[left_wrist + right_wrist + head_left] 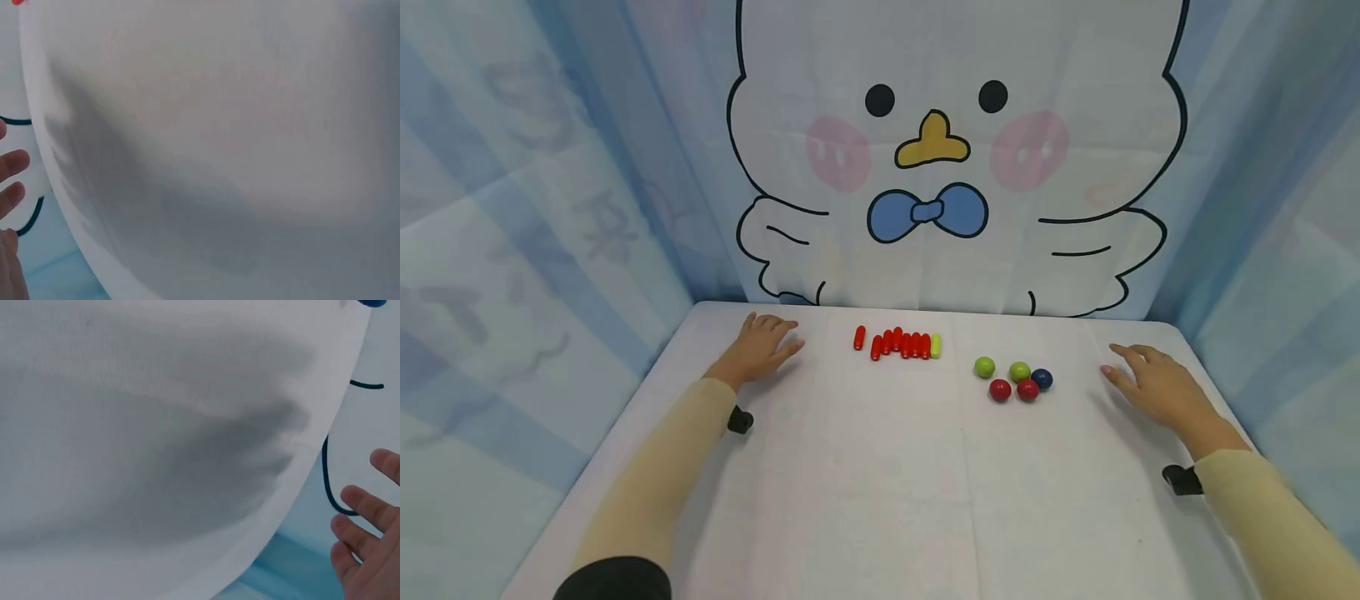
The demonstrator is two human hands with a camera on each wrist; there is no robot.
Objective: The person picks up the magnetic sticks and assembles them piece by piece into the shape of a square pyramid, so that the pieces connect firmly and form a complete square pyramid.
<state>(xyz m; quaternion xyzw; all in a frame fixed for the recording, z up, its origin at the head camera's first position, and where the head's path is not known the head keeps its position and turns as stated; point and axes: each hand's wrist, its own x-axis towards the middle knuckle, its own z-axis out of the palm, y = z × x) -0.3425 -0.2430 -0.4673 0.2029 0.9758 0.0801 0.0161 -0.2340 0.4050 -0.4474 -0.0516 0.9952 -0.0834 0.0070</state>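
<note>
My left hand (pixel 763 346) hovers over the table's far left, fingers relaxed and holding nothing. Just to its right lies a row of red capsule-shaped pieces (pixel 897 340), with one yellow-green capsule-shaped piece (pixel 936 346) at the row's right end. Over the right side, my right hand (pixel 1161 387) is held with loosely spread fingers and nothing in them. Left of it sits a small cluster of balls: two green balls (pixel 984 367), two red balls (pixel 1000 390) and a dark blue ball (pixel 1042 379). In the right wrist view, part of the blue ball (pixel 373 302) shows at the top edge.
A white cloth covers the table (pixel 850 483), whose far edge meets a backdrop (pixel 932 267) printed with a cartoon bird. Pale blue curtains (pixel 512 250) hang on both sides. Each wrist wears a small black device (pixel 741 419).
</note>
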